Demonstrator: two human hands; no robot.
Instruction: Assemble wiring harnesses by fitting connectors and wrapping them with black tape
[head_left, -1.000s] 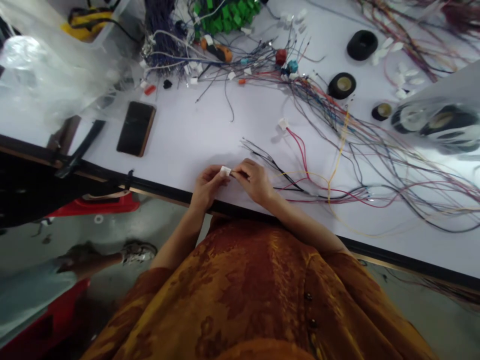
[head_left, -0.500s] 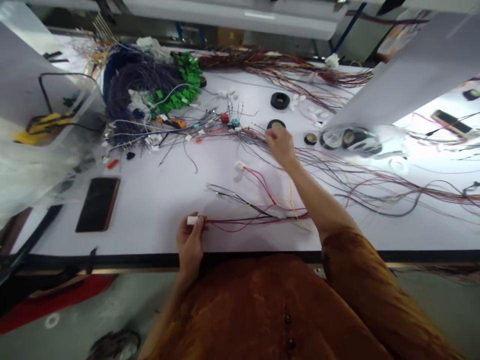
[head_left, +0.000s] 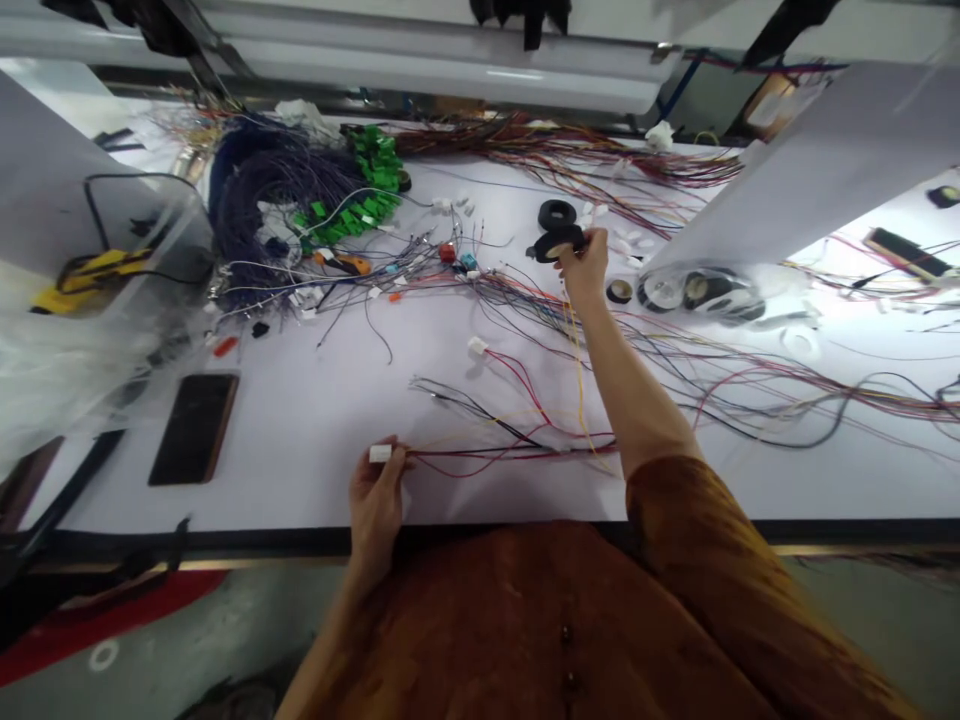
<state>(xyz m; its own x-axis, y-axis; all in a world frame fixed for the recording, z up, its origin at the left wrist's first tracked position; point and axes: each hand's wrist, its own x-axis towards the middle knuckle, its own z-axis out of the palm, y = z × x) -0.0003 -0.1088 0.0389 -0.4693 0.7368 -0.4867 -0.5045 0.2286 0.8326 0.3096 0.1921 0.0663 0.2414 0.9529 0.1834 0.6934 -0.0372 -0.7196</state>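
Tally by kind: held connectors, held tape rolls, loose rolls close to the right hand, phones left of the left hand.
White connector, left hand: 1
Black tape roll, right hand: 1
Larger loose roll and smaller loose roll: 2
Phone: 1
Total: 5

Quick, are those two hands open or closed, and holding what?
Left hand: closed, holding a white connector.
Right hand: closed, holding a black tape roll.

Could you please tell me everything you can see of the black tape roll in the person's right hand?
The black tape roll is a thick, dark, matte-looking ring with a tan core showing on its near side. A small dark tab juts out at its left. The right hand grips it from the right, above the far part of the table. Another black roll lies just beyond; whether the two touch is unclear.
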